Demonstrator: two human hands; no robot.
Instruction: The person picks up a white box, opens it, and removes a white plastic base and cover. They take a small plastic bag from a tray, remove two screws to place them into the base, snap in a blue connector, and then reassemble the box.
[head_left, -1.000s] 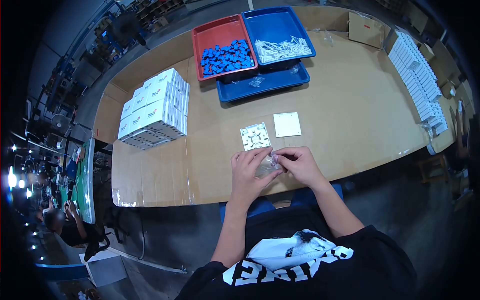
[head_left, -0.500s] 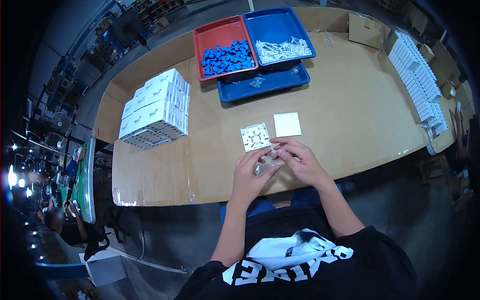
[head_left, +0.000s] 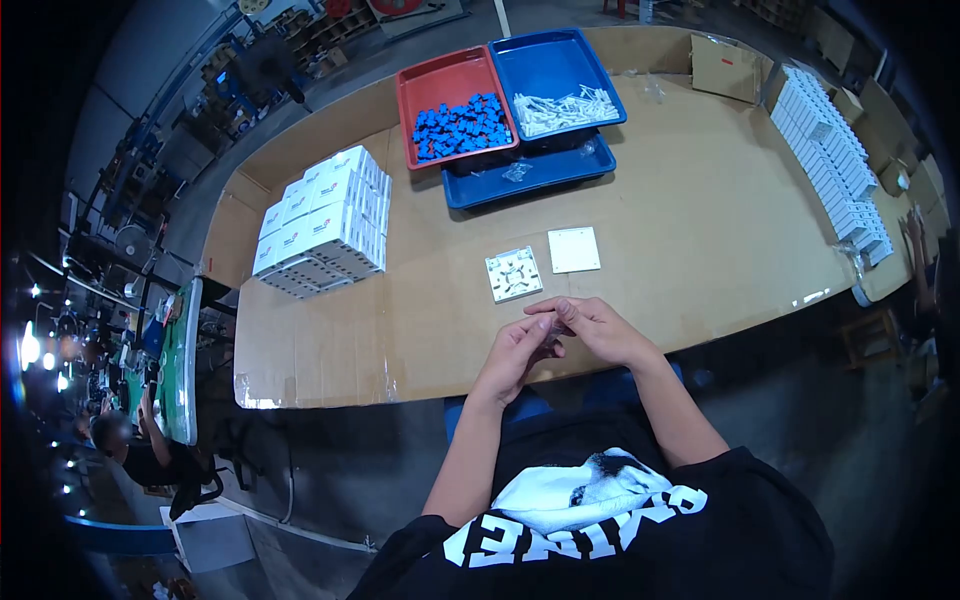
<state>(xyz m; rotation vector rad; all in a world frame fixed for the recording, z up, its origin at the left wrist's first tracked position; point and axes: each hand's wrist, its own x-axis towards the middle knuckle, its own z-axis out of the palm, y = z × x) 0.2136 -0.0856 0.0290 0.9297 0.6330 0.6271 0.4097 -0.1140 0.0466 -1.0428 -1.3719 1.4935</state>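
Compared with half a second ago, both hands are being drawn closer together and nearer to the table edge, and the left palm is no longer being held flat under the small clear bag (head_left: 548, 338).

That bag is being pinched between the fingertips (head_left: 545, 322) of both hands; what is inside cannot be told. The left hand (head_left: 515, 352) is being held with fingers curled and pressed together against the bag. The right hand (head_left: 600, 330) is being closed over it from the other side, thumb and forefinger meeting at the bag's top.

Just beyond the hands, the white patterned plate (head_left: 513, 273) is being left lying flat on the cardboard-covered table (head_left: 700, 230). Just right of this plate, a plain white square plate (head_left: 574, 249) is lying, not touching it. Left of the patterned plate, well apart, white boxes (head_left: 325, 222) are being kept in a stack. Far behind the patterned plate, a red tray (head_left: 440, 85) with blue parts (head_left: 462, 127) and a blue tray (head_left: 550, 60) with white parts (head_left: 565, 108) are being kept side by side on a lower blue tray (head_left: 530, 175).
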